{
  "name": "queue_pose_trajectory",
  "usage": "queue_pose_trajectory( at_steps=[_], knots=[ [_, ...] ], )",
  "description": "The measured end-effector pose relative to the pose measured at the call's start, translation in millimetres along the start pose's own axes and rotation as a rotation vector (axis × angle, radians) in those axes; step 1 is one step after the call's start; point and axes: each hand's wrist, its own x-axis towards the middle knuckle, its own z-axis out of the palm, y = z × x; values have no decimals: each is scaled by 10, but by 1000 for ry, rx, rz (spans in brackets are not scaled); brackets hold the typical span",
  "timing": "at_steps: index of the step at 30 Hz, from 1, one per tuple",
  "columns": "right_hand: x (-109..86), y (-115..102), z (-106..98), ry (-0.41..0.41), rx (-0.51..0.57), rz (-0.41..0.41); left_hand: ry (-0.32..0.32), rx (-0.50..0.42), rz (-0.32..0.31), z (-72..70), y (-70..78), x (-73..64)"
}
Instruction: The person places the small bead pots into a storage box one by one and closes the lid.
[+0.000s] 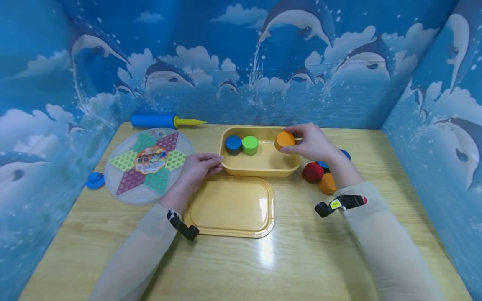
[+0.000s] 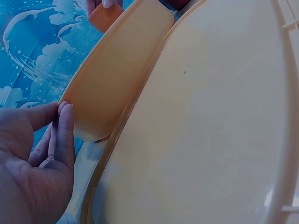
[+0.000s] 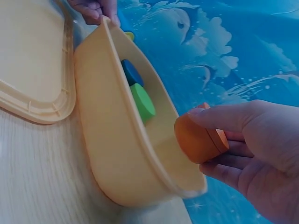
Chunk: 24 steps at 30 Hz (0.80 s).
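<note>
My right hand (image 1: 314,144) grips an orange cylinder block (image 1: 284,141) above the right end of a yellow plastic tub (image 1: 260,172). In the right wrist view the thumb lies across the top of that block, with fingers beneath it. At the tub's left end, my left hand (image 1: 199,168) pinches the rim between thumb and fingers, clearest in the left wrist view. A dark blue cylinder block (image 1: 233,145) and a light green cylinder block (image 1: 250,145) sit side by side in the tub's left half. The tub's flat yellow lid (image 1: 231,207) lies in front of it.
Right of the tub lie a red block (image 1: 313,172), an orange block (image 1: 327,184) and blue blocks (image 1: 344,154), partly behind my right forearm. A round star-patterned game board (image 1: 141,184), a blue pump (image 1: 153,121) and a small blue object (image 1: 95,180) are at left.
</note>
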Motion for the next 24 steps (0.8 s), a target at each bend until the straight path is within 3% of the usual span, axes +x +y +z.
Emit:
queue_pose_trajectory(
  at_steps=[13, 24],
  knots=[
    [391, 60, 284, -37, -16, -29, 6, -14, -2, 15, 6, -4],
    [585, 139, 468, -46, -42, 18, 0, -49, 7, 8, 1, -7]
  ],
)
